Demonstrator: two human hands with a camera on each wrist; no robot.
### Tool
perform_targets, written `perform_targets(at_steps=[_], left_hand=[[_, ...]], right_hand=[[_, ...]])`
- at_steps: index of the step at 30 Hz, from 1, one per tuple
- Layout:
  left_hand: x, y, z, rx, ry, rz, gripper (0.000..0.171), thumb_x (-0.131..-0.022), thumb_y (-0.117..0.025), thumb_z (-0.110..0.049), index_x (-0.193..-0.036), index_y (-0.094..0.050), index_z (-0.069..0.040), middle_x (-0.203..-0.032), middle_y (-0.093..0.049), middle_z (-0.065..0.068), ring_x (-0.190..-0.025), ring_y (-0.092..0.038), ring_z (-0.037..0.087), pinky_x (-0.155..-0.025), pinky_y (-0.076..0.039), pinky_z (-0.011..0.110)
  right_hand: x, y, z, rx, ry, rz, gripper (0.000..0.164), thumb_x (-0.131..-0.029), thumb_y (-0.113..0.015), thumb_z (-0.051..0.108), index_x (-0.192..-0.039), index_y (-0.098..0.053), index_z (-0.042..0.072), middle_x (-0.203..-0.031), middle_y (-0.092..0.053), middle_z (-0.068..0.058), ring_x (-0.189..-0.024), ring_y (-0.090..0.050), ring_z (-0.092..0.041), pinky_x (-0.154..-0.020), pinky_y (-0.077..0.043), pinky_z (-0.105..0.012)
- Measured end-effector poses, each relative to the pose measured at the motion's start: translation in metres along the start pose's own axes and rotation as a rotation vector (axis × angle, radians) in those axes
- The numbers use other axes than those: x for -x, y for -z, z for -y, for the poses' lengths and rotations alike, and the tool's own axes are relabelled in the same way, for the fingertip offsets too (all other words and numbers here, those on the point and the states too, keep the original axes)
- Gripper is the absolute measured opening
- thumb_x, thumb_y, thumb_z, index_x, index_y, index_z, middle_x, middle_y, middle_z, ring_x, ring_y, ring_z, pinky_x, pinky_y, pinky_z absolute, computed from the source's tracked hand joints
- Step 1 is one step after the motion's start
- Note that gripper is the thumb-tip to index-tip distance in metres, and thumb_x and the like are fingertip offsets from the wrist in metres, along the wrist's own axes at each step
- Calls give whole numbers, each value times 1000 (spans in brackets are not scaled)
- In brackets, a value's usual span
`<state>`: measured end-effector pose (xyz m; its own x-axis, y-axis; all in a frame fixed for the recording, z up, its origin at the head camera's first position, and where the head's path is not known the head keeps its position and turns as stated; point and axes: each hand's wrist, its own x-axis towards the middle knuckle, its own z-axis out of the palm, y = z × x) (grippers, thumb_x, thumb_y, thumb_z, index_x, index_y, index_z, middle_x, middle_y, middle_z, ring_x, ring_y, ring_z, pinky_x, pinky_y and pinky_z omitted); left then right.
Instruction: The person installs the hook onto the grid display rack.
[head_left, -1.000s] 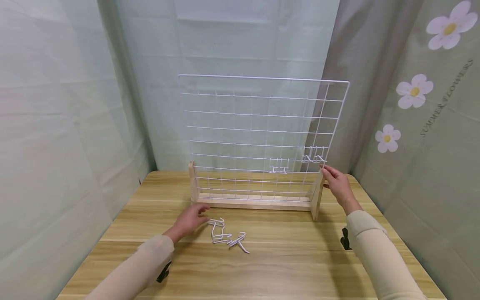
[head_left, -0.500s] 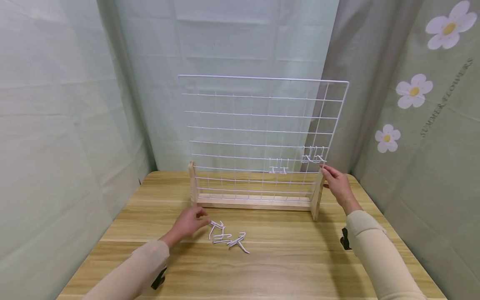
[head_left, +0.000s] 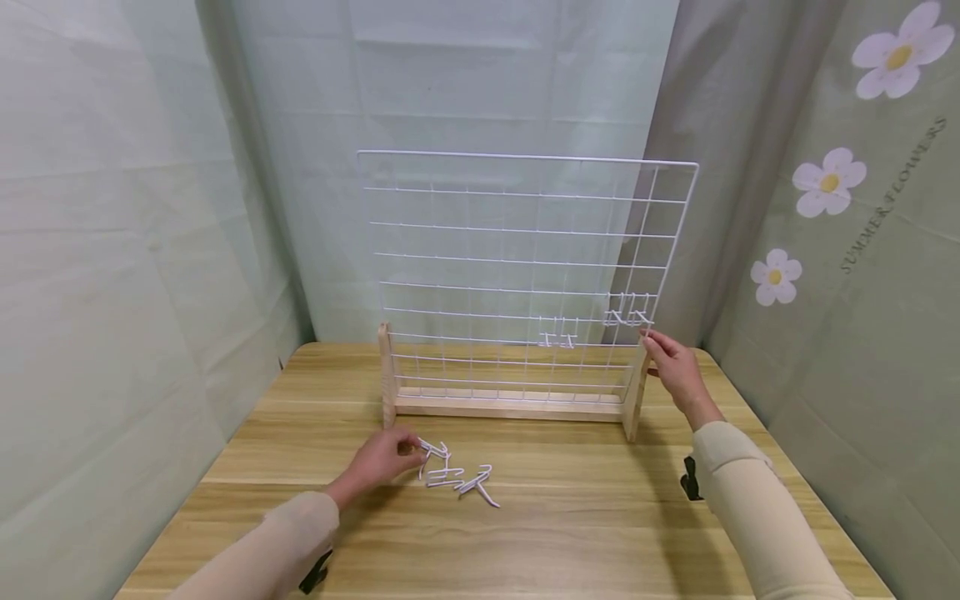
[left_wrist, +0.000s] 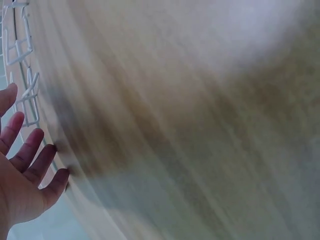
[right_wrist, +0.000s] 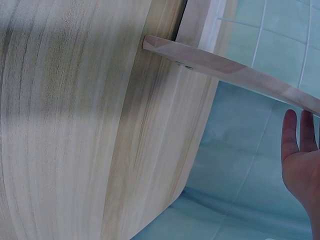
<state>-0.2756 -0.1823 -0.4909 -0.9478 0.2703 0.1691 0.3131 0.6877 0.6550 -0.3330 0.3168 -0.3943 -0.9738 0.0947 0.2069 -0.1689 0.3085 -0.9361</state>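
Observation:
A white wire grid rack (head_left: 525, 229) stands upright in a wooden base (head_left: 510, 408) on the table. My right hand (head_left: 677, 375) holds the top of the base's right wooden post (head_left: 634, 396); in the right wrist view its fingers (right_wrist: 290, 135) touch the post's outer side, thumb hidden. Several white wire hooks lie in front of the base: one hook (head_left: 435, 450) beside my left fingertips, another hook (head_left: 446, 477) close by, and a third hook (head_left: 477, 483) to the right. Over the tabletop, my left hand (head_left: 384, 457) has its fingers spread and loosely bent in the left wrist view.
Two hook pieces hang on the grid: one double hook (head_left: 557, 335) low right of centre, the other double hook (head_left: 628, 313) near the right edge. The wood-grain table (head_left: 570, 508) extends all round. Pale curtains (head_left: 135, 250) enclose the back and sides.
The hook nearest my left hand has turned and shifted slightly. My left hand drew back a little, then came forward to it again, lower down. The right hand stays on the post.

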Motion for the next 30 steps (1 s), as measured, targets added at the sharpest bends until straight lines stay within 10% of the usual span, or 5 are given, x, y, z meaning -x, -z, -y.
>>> perform_targets(at_steps=[30], left_hand=[[4,-21,-5,-230,-23,-122,11,-79,-83,-17,-73,-74,-20,-92,-65,0,-90,-60,25,-73,-48,47]], right_hand=[[2,-2,2,21,6,-4,58,-106,-43,40,-149,-41,1,-152,-41,-19,-134,-43,-38,-103,-42,-55]])
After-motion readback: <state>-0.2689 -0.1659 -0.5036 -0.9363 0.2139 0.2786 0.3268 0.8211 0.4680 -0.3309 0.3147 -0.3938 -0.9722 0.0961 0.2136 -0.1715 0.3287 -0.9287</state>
